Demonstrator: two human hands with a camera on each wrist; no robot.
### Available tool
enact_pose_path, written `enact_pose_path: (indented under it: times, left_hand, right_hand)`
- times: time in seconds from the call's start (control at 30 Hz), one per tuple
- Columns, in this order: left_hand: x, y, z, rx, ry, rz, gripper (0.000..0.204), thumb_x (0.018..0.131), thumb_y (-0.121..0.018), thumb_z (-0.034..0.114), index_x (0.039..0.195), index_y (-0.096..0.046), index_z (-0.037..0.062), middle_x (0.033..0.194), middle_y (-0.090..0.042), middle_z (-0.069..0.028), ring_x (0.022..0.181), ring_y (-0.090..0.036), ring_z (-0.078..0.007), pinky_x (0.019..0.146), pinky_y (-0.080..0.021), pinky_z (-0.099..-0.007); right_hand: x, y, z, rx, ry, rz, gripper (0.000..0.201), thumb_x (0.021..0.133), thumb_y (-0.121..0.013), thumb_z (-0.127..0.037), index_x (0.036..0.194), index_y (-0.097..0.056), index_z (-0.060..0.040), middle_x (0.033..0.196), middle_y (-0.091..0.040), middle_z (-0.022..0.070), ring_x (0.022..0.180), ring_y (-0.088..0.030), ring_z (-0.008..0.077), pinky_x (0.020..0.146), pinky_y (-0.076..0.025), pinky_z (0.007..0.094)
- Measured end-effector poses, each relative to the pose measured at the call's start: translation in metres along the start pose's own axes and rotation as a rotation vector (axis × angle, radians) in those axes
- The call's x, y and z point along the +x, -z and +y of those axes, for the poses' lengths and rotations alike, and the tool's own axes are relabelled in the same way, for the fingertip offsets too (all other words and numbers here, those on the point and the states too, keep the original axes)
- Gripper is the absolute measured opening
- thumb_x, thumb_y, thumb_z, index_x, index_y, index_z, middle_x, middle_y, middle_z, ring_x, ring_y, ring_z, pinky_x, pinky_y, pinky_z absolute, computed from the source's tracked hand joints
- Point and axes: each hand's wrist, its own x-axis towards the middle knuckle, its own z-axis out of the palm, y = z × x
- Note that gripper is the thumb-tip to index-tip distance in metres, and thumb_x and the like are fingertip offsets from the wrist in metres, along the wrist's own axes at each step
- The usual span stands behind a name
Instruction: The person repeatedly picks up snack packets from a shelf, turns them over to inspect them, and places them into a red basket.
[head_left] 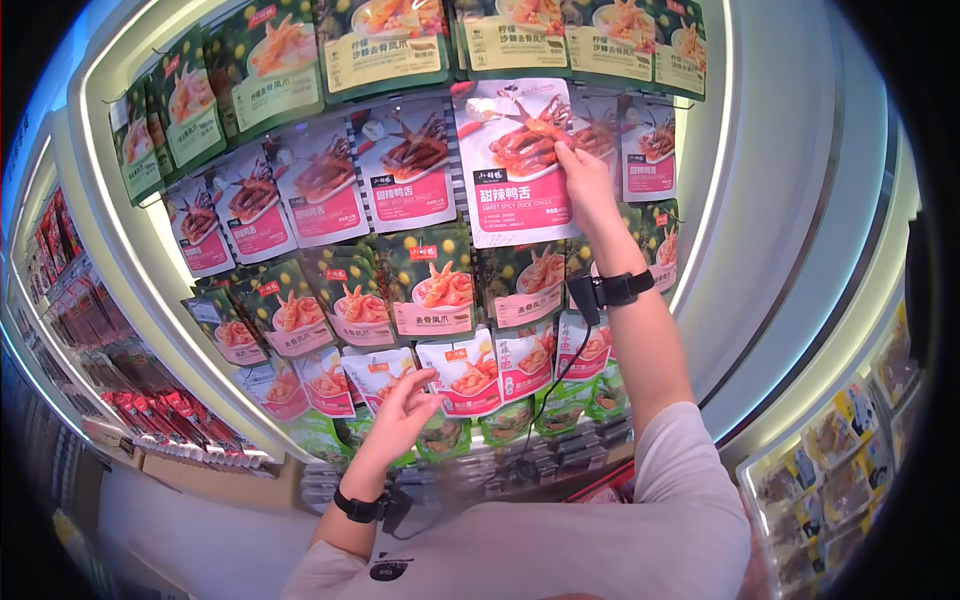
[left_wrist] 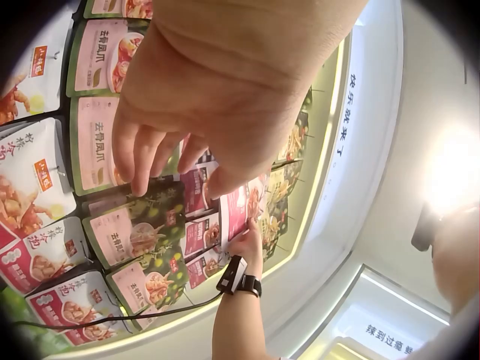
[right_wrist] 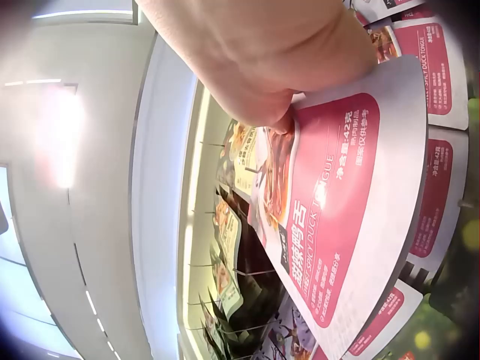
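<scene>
the curved white lit display wall [head_left: 130, 250] carried rows of hanging snack pouches on pegs, green ones at the top and in the middle, pink-and-white ones between. the large white-and-pink glossy pouch of spicy duck tongue [head_left: 515, 165] hung in the second row from the top, standing proud of its neighbours, its lower edge swung forward in the right wrist view [right_wrist: 352, 225]. the right hand [head_left: 585, 185] pinched that pouch at its right edge, thumb on the front and fingers behind, clamped on the film. the left hand [head_left: 400, 410] hovered lower down, fingers apart and loosely bent, close to a small pink pouch of chicken feet [head_left: 465, 375] but holding nothing. to do this well, i judged the grip should sit near the pouch's top hole and move straight along the peg, so neighbouring packs were not dragged.
</scene>
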Motion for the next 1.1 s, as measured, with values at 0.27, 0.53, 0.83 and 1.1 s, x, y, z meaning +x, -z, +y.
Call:
enact_pose_path:
  times: [0.27, 0.53, 0.83, 1.1]
  left_hand:
    - [-0.015, -0.011, -0.009, -0.009, 0.026, 0.061, 0.043, 0.088, -0.053, 0.003, 0.128, -0.038, -0.0002, 0.128, -0.046, -0.0115, 0.105, -0.056, -0.0183, 0.087, -0.043, -0.0273]
    - [-0.031, -0.022, -0.011, 0.011, 0.046, 0.125, 0.043, 0.087, -0.054, 0.003, 0.127, -0.038, -0.0015, 0.126, -0.048, -0.0113, 0.099, -0.058, -0.0132, 0.083, -0.044, -0.0242]
    - [-0.049, -0.022, -0.019, 0.005, 0.076, 0.152, 0.042, 0.088, -0.053, 0.002, 0.126, -0.039, -0.0011, 0.125, -0.049, -0.0105, 0.099, -0.058, -0.0139, 0.078, -0.045, -0.0227]
    - [-0.056, -0.024, -0.025, -0.022, 0.1, 0.12, 0.042, 0.087, -0.053, 0.002, 0.127, -0.039, -0.0004, 0.124, -0.05, -0.0111, 0.097, -0.059, -0.0134, 0.078, -0.045, -0.0223]
  right_hand:
    - [0.026, 0.008, 0.03, -0.058, -0.008, -0.045, 0.03, 0.092, -0.051, -0.023, 0.098, -0.064, 0.0031, 0.085, -0.065, 0.0056, 0.072, -0.057, 0.0085, 0.065, -0.044, 0.0233]
    - [0.068, 0.005, 0.066, -0.069, -0.026, -0.047, 0.031, 0.092, -0.052, -0.025, 0.096, -0.064, 0.0021, 0.085, -0.065, 0.0055, 0.073, -0.056, 0.0092, 0.067, -0.044, 0.0247]
    - [0.095, 0.008, 0.106, -0.25, -0.003, -0.01, 0.033, 0.091, -0.053, -0.029, 0.094, -0.064, 0.0018, 0.084, -0.065, 0.0063, 0.073, -0.058, 0.0104, 0.067, -0.044, 0.0238]
    - [0.07, 0.007, 0.096, -0.551, 0.203, 0.175, 0.039, 0.078, -0.062, -0.036, 0.081, -0.065, 0.0024, 0.071, -0.063, 0.0187, 0.068, -0.062, 0.0307, 0.064, -0.046, 0.0367]
